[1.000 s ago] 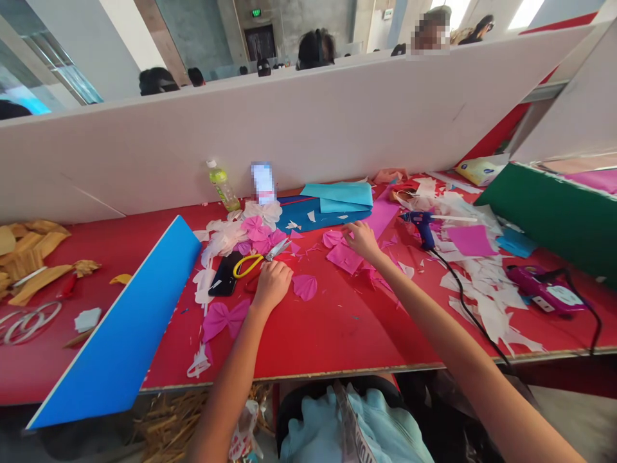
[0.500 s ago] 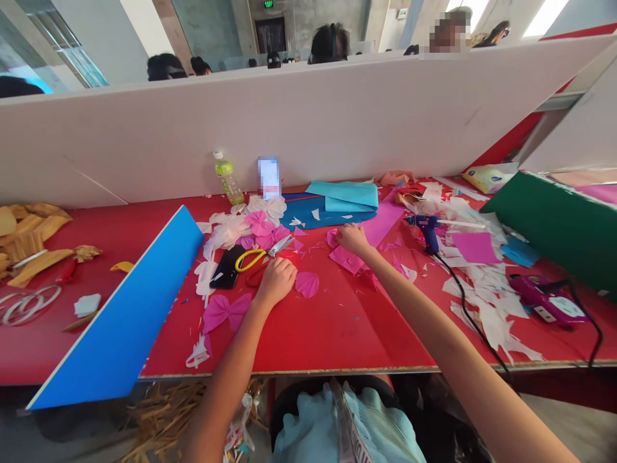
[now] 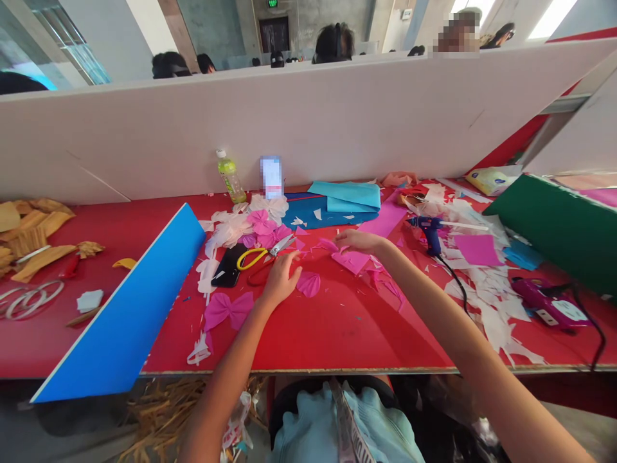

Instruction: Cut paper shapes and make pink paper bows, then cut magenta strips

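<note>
Our left hand, loosely open and seemingly empty, is beside the pink petal on the table; our right hand bends over pink paper, its hold we cannot tell; careless sweeping could crease both papers

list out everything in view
table: one, red, foreground
scissors: one, yellow-handled, centre
paper pieces: several, pink, centre
scraps: many, white, right
glue gun: one, blue, right
device: one, purple, right
bottle: one, green, back
phone: one, pale, back
slab: one, black, left
blue board: one, blue, left
green board: one, green, right
sheet: one, turquoise, back
partition: one, white, back
strips: several, tan, left
people: several, dark-haired, back
left hand: one, bare, centre
right hand: one, bare, centre
</note>
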`<action>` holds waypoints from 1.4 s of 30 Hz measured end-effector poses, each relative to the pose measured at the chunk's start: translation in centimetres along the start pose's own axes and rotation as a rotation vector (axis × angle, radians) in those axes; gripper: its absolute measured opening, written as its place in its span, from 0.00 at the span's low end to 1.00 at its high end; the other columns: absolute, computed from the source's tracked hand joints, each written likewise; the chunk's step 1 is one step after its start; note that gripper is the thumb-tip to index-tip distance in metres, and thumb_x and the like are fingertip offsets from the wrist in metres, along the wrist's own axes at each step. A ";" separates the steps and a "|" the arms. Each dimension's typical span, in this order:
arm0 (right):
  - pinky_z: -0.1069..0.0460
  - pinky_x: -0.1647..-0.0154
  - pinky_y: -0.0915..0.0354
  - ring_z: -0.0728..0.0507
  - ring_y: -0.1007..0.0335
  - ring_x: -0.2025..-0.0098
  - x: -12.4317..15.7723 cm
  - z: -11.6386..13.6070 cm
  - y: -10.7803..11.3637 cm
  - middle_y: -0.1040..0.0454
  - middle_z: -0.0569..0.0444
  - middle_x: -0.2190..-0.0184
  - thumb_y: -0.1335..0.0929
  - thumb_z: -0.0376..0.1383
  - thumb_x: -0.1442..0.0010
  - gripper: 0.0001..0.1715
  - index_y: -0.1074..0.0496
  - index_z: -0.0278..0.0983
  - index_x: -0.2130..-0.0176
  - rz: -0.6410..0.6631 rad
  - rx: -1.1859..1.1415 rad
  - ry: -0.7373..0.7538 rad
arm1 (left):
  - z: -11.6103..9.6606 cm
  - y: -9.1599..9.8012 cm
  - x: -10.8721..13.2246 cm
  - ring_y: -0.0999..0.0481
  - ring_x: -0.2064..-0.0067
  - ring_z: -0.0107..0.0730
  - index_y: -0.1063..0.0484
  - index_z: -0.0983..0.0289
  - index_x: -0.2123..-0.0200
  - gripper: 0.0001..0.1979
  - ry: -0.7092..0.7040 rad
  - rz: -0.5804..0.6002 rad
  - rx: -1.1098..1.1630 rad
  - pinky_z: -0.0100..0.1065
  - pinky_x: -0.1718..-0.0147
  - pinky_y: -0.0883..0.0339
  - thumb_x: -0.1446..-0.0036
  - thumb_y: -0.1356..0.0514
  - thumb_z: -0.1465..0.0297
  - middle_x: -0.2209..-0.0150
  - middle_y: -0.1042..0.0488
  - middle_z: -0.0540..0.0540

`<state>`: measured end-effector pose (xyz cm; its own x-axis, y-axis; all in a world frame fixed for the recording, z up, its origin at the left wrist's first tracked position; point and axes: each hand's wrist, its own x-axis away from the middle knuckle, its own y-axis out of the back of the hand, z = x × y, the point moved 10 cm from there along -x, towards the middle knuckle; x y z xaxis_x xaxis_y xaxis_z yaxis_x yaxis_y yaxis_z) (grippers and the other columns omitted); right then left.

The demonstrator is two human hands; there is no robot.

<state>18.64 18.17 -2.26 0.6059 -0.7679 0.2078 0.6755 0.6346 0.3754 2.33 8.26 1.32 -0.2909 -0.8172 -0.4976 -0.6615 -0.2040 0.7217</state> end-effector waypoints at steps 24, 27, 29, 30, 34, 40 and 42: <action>0.52 0.62 0.35 0.48 0.32 0.68 2.3 -0.6 -7.8 0.29 0.52 0.72 0.33 0.53 0.47 0.24 0.31 0.33 0.71 0.148 -0.490 -0.054 | 3.7 -2.9 0.7 0.28 0.60 0.33 0.31 0.66 0.58 0.16 0.441 0.003 0.648 0.35 0.57 0.34 0.50 0.41 0.65 0.64 0.27 0.54; 0.52 0.64 0.37 0.49 0.34 0.69 2.6 0.0 -7.8 0.30 0.54 0.73 0.30 0.50 0.50 0.22 0.31 0.33 0.73 0.091 -0.374 0.016 | 3.6 -2.9 0.7 0.29 0.63 0.31 0.32 0.66 0.56 0.18 0.425 -0.003 0.676 0.33 0.60 0.35 0.50 0.40 0.65 0.68 0.29 0.52; 0.53 0.65 0.38 0.49 0.35 0.70 2.5 0.2 -7.7 0.31 0.55 0.75 0.30 0.49 0.51 0.21 0.32 0.34 0.74 0.044 -0.320 0.047 | 3.4 -2.9 0.6 0.29 0.65 0.29 0.33 0.66 0.56 0.18 0.404 -0.002 0.686 0.32 0.61 0.35 0.49 0.41 0.65 0.69 0.31 0.51; 0.53 0.65 0.39 0.49 0.36 0.71 2.5 0.2 -7.6 0.32 0.56 0.75 0.30 0.49 0.52 0.20 0.33 0.34 0.74 0.022 -0.297 0.057 | 3.2 -2.9 0.5 0.29 0.66 0.29 0.33 0.66 0.55 0.18 0.392 -0.002 0.689 0.31 0.62 0.35 0.49 0.41 0.65 0.70 0.31 0.50; 0.53 0.69 0.42 0.50 0.40 0.73 2.1 0.3 -5.9 0.36 0.58 0.78 0.33 0.49 0.50 0.20 0.35 0.35 0.75 -0.082 -0.173 0.132 | 2.7 -2.2 0.3 0.28 0.64 0.30 0.36 0.65 0.52 0.19 0.330 -0.016 0.655 0.32 0.62 0.35 0.45 0.43 0.64 0.67 0.29 0.52; 0.52 0.71 0.44 0.48 0.40 0.72 3.9 1.4 -0.7 0.35 0.55 0.75 0.37 0.43 0.44 0.14 0.36 0.36 0.74 -0.439 0.322 0.248 | 0.7 -1.1 0.1 0.30 0.57 0.35 0.31 0.64 0.62 0.07 0.117 0.005 0.092 0.38 0.54 0.38 0.42 0.47 0.72 0.62 0.27 0.56; 0.51 0.66 0.41 0.45 0.38 0.67 5.3 2.8 -0.6 0.32 0.51 0.70 0.39 0.40 0.41 0.11 0.34 0.36 0.70 -0.544 0.503 0.376 | 0.0 -1.8 0.2 0.31 0.56 0.37 0.31 0.64 0.62 0.07 0.063 0.077 -0.071 0.40 0.53 0.39 0.43 0.45 0.72 0.61 0.27 0.56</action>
<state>20.26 13.53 1.19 0.4091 -0.8192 -0.4020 0.7002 -0.0007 0.7139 3.48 8.50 -0.09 -0.2935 -0.8635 -0.4102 -0.5875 -0.1755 0.7899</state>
